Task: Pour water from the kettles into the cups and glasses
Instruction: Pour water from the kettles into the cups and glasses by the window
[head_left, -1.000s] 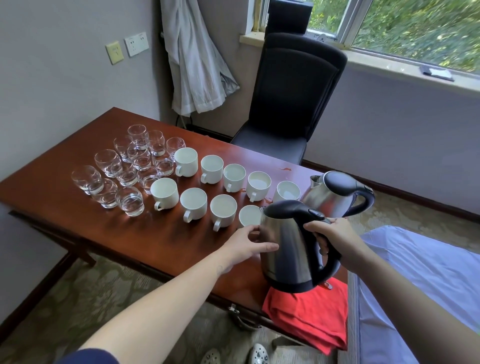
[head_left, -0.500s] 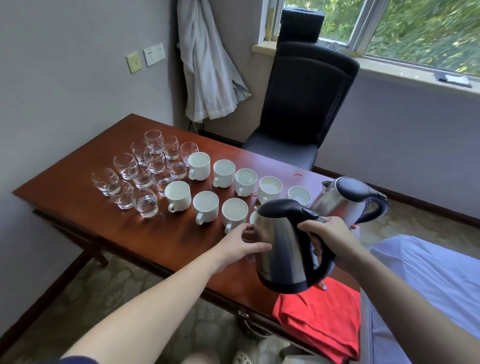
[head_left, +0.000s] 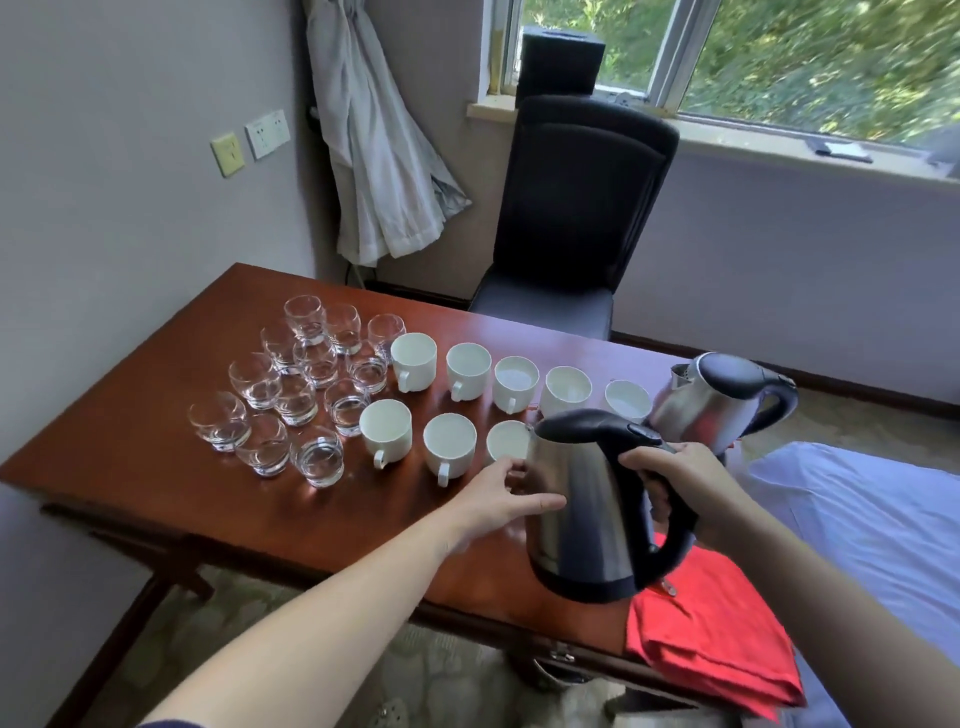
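The raised kettle (head_left: 576, 499) hides part of the nearest cup (head_left: 506, 441) and the tips of my left hand (head_left: 498, 493). Those fingers lie loosely spread and seem to touch that cup, thumb straight against the kettle's steel wall. My right hand (head_left: 685, 478) is clamped round the kettle's black handle, holding it clear of the bench (head_left: 156, 431), the second kettle (head_left: 717, 400) just behind.

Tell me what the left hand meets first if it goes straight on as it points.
Probably the kettle that the right hand holds: the left hand is almost on its steel side. A white cup sits close; depth unclear.
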